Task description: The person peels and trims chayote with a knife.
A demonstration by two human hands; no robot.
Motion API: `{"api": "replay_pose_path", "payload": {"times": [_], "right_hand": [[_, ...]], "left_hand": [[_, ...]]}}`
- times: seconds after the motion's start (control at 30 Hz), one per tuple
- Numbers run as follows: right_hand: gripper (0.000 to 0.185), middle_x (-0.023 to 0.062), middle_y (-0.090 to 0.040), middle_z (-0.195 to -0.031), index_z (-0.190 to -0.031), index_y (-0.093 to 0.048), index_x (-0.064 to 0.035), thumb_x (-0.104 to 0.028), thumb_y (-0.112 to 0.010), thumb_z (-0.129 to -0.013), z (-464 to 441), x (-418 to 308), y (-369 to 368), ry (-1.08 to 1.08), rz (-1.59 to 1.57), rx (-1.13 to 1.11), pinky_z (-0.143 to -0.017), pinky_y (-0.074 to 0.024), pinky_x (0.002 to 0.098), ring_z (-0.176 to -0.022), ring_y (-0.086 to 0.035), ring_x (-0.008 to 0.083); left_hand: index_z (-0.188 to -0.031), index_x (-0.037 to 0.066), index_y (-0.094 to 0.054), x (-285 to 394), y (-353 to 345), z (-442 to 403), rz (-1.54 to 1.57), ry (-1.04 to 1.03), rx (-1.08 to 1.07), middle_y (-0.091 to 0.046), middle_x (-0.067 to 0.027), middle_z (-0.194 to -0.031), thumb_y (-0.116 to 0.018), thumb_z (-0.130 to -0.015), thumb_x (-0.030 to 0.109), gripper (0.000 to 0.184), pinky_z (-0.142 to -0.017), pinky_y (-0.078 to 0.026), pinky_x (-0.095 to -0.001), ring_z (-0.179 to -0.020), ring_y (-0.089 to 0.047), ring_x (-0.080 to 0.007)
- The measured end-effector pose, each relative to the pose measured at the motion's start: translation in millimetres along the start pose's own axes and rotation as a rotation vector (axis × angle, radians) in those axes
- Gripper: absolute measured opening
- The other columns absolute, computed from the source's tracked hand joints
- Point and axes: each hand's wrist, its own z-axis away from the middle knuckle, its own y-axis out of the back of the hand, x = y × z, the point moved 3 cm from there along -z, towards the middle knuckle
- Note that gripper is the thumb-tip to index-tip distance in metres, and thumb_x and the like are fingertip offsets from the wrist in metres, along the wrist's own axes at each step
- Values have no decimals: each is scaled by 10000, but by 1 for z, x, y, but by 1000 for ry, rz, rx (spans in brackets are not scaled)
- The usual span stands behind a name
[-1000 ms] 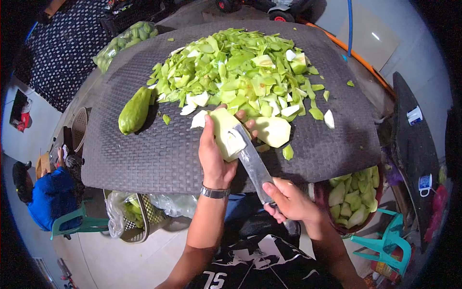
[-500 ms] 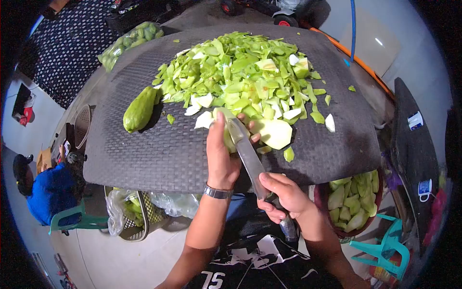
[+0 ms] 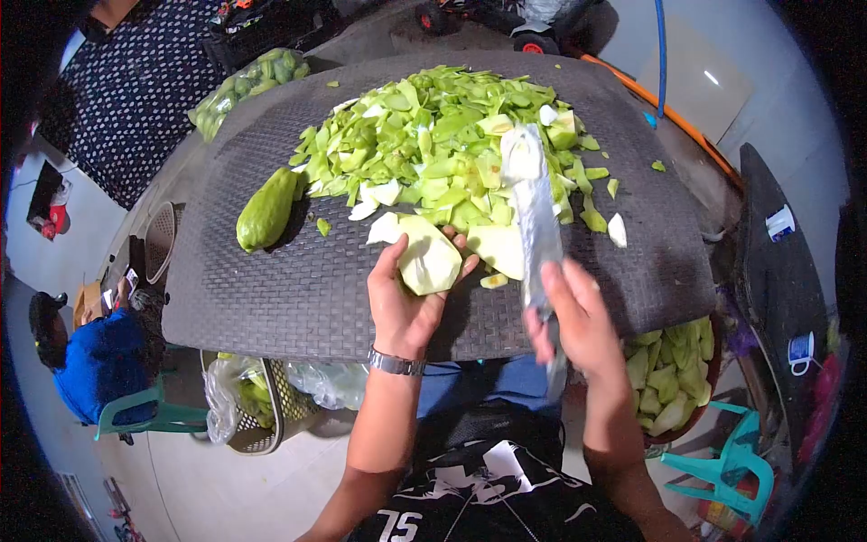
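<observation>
My left hand (image 3: 408,303) holds a pale peeled chayote piece (image 3: 428,256), its cut face turned up, near the front of the dark woven table (image 3: 271,312). My right hand (image 3: 573,316) grips a wide-bladed knife (image 3: 535,212) by the handle, blade pointing away and apart from the piece. Pale wet bits cling near the blade tip. Another peeled piece (image 3: 497,248) lies between the hands, partly behind the blade. A heap of green peelings (image 3: 406,131) spreads behind them. One unpeeled chayote (image 3: 267,210) rests on the left.
Below the table's right edge is a tub of peeled pieces (image 3: 668,379), beside a teal stool (image 3: 727,461). A lined basket (image 3: 280,411) stands below left. A person in blue (image 3: 107,361) sits at far left. A bag of chayotes (image 3: 248,86) lies behind the table's left corner.
The knife has left the piece in my left hand and swung right and forward, its blade now over the peelings' edge. The held piece's flat face shows fully again.
</observation>
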Motion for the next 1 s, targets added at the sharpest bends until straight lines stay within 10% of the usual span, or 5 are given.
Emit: {"api": "replay_pose_path", "payload": {"times": [0.07,0.13,0.37,0.63,1.0], "right_hand": [[230,250,-667,-771,-1027,-540,-31,-257,-535,-1071,-17,-15,18,461,1051,468,-656,-491,597,-761,-662,498],[222,268,-663,-776,-1004,-542,-33,-242,-517,-1074,-22,-21,40,420,1167,515,-652,-489,604,-800,-656,505],[336,97,-631,-624,-1005,-579,-31,-349,-524,-1098,20,-14,40,-70,519,147,-527,-516,400,-527,-651,212],[320,294,-642,-741,-969,-562,-23,-322,-537,-1079,51,47,-1,119,698,-39,-628,-491,614,-749,-628,555],[344,222,-662,-702,-965,-579,-7,-321,-521,-1092,51,62,-14,77,606,-136,-578,-510,516,-625,-669,429]], "left_hand": [[-1393,-75,-471,-1,4,2,40,28,-36,-615,-247,-1301,-497,-946,117,487,-1113,-455,-643,-1254,-597,-428],[-1393,-72,-474,-4,6,4,-34,14,6,-612,-249,-1307,-506,-922,119,509,-1104,-460,-651,-1253,-596,-435],[-1393,27,-542,-1,4,9,-21,12,-122,-657,-210,-1274,-481,-1058,365,481,-1035,-496,-650,-1182,-642,-397],[-1333,35,-567,-11,-3,7,-240,-203,140,-702,-169,-1188,-455,-1100,462,499,-958,-564,-471,-1060,-700,-304],[-1315,47,-554,-12,-11,15,-438,-301,35,-696,-181,-1144,-420,-1099,509,528,-914,-580,-469,-1000,-707,-325]]}}
